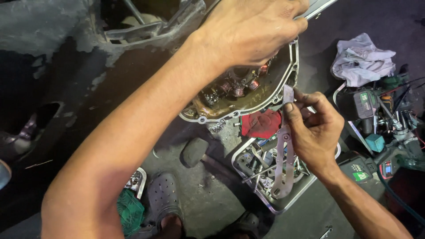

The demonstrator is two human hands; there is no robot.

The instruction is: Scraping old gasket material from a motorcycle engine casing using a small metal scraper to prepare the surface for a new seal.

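Left hand [252,31] up top, fingers curled over the upper rim of the engine cover [290,73]; grip closed on that edge, steadying it. Cover open toward the camera, copper-wound coils [237,88] and brown oily residue inside.

Right hand [316,132] lower right, just beside the cover's bottom-right rim. Thumb and fingertips pinched narrow on the top end of a thin grey gasket [285,150]. Gasket hangs from the pinch, long axis near vertical, lower loop dangling over the metal tray [283,208] of loose bolts and parts. Upper tip of gasket just short of the cover's flange; whether touching, cannot tell.

Cover lies up and to the left of the right-hand pinch; right hand clearly the nearer one to the gasket, left hand well apart from it.

Around: red rag [261,124] between cover and tray, hammer [197,152] on the floor left of tray, crumpled pale cloth [361,59] and cordless power tools [367,110] at right, grey clog [164,194] at bottom.
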